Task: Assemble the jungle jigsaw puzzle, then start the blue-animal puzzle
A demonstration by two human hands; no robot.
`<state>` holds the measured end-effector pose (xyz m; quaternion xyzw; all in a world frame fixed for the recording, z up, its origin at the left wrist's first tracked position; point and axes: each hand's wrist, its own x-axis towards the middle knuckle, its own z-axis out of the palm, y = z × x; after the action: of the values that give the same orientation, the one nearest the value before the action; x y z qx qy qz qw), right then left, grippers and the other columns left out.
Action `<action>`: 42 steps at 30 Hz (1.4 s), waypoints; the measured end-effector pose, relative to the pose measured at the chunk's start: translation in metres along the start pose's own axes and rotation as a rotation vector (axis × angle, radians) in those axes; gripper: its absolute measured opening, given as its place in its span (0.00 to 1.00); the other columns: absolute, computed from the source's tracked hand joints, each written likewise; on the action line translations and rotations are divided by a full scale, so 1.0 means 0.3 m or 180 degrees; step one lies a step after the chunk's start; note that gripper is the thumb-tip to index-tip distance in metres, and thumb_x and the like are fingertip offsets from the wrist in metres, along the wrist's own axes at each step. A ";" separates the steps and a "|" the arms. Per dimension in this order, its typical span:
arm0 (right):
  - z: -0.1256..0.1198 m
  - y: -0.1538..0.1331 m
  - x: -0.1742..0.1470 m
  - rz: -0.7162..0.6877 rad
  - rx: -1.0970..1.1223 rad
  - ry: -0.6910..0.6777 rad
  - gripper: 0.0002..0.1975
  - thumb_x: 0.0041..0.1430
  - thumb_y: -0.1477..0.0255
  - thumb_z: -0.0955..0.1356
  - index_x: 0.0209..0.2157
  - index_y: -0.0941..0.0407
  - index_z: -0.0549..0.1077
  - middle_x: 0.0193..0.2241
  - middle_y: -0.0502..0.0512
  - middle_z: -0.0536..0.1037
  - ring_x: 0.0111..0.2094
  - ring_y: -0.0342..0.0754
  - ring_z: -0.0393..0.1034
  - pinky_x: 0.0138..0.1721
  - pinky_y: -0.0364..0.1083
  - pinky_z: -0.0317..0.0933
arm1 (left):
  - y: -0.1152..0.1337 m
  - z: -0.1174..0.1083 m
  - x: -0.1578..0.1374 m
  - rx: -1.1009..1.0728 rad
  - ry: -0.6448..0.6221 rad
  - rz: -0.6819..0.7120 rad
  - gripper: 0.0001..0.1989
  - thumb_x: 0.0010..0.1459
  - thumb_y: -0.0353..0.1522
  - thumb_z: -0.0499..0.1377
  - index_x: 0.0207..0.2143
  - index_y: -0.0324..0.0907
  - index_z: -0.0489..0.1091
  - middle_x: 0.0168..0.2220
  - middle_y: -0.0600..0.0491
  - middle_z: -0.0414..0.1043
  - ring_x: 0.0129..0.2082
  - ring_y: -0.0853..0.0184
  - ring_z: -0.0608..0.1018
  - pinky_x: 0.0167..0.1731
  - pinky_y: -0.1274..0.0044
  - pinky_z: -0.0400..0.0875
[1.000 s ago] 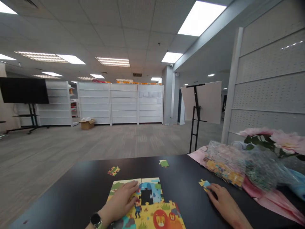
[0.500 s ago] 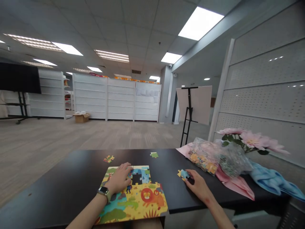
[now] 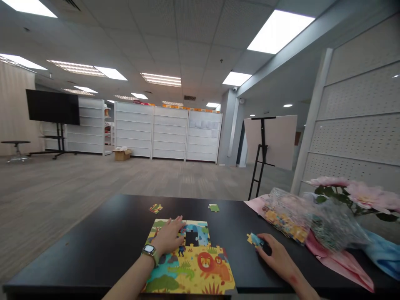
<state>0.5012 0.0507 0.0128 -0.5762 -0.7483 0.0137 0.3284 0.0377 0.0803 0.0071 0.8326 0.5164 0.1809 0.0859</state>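
Observation:
A jigsaw puzzle (image 3: 187, 268) with lions, a crocodile and trees lies at the front edge of the dark table. It has a gap in its upper part and another at its upper right corner. My left hand (image 3: 168, 236), wearing a watch, lies flat on the puzzle's upper left part with fingers stretched out. Right of the puzzle, my right hand (image 3: 275, 254) pinches a blue and yellow puzzle piece (image 3: 254, 239) between thumb and fingers, at the tabletop. Behind the puzzle lie a green piece (image 3: 214, 207) and a yellow-green piece (image 3: 156, 208).
On the right of the table (image 3: 103, 246) are clear plastic bags (image 3: 287, 210) of puzzle pieces, a pink cloth (image 3: 337, 260), a blue cloth (image 3: 383, 254) and pink flowers (image 3: 365, 193). An easel (image 3: 262, 146) stands beyond the table, and white shelves (image 3: 168, 133) line the back.
The view has turned left, so everything sits farther right in the picture. Both hands keep nearly the same places relative to the puzzle, the right one still pinching the piece.

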 end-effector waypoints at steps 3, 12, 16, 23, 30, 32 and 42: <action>-0.002 -0.005 0.004 0.0052 -0.0024 -0.0003 0.20 0.53 0.58 0.67 0.44 0.53 0.78 0.46 0.60 0.80 0.48 0.57 0.75 0.53 0.51 0.68 | -0.006 0.000 0.008 -0.0046 0.0059 -0.0077 0.27 0.61 0.38 0.54 0.63 0.48 0.65 0.68 0.48 0.56 0.69 0.56 0.58 0.67 0.58 0.47; 0.010 -0.019 0.027 -0.0037 0.0097 -0.0045 0.17 0.53 0.57 0.68 0.38 0.52 0.79 0.41 0.59 0.82 0.42 0.56 0.78 0.47 0.50 0.71 | -0.008 -0.023 0.034 -0.0287 0.0275 -0.0314 0.18 0.61 0.39 0.56 0.50 0.47 0.78 0.59 0.46 0.72 0.60 0.51 0.71 0.60 0.61 0.61; 0.071 -0.177 0.066 -0.0242 0.0424 -0.0270 0.14 0.57 0.61 0.67 0.38 0.53 0.78 0.42 0.58 0.80 0.41 0.53 0.77 0.46 0.48 0.71 | -0.021 -0.058 0.037 -0.0416 0.0237 -0.0303 0.15 0.60 0.38 0.57 0.43 0.49 0.81 0.55 0.49 0.76 0.53 0.54 0.76 0.54 0.65 0.66; 0.226 -0.527 0.190 -0.0826 0.1085 -0.0735 0.07 0.54 0.72 0.69 0.36 0.54 0.77 0.41 0.57 0.79 0.41 0.51 0.75 0.46 0.47 0.68 | -0.093 -0.101 0.100 -0.0570 -0.0134 -0.0175 0.14 0.55 0.41 0.61 0.40 0.50 0.83 0.52 0.50 0.76 0.51 0.55 0.76 0.50 0.70 0.68; 0.320 -0.605 0.262 -0.1308 0.1319 -0.1067 0.10 0.51 0.77 0.69 0.37 0.54 0.76 0.41 0.56 0.78 0.43 0.50 0.74 0.48 0.48 0.66 | -0.148 -0.137 0.221 -0.0741 -0.0690 0.0072 0.18 0.40 0.38 0.71 0.38 0.47 0.82 0.37 0.53 0.77 0.36 0.61 0.78 0.35 0.77 0.70; 0.336 -0.602 0.271 -0.1403 0.1308 -0.1171 0.11 0.50 0.77 0.69 0.38 0.54 0.76 0.42 0.56 0.77 0.44 0.51 0.74 0.48 0.48 0.66 | -0.156 -0.135 0.216 -0.0786 -0.0681 0.0102 0.21 0.42 0.38 0.71 0.42 0.49 0.80 0.40 0.53 0.76 0.40 0.60 0.77 0.39 0.75 0.70; 0.378 -0.607 0.329 -0.2067 0.1281 -0.1610 0.13 0.47 0.74 0.71 0.39 0.55 0.74 0.41 0.57 0.75 0.42 0.51 0.71 0.46 0.50 0.67 | -0.149 -0.125 0.133 -0.0654 -0.0307 0.0434 0.13 0.58 0.31 0.61 0.47 0.50 0.75 0.47 0.52 0.69 0.47 0.59 0.70 0.51 0.65 0.57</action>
<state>0.2765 0.1162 0.0433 -0.2150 -0.9293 0.1954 0.2281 0.0020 0.1345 0.0354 0.8604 0.4325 0.1980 0.1829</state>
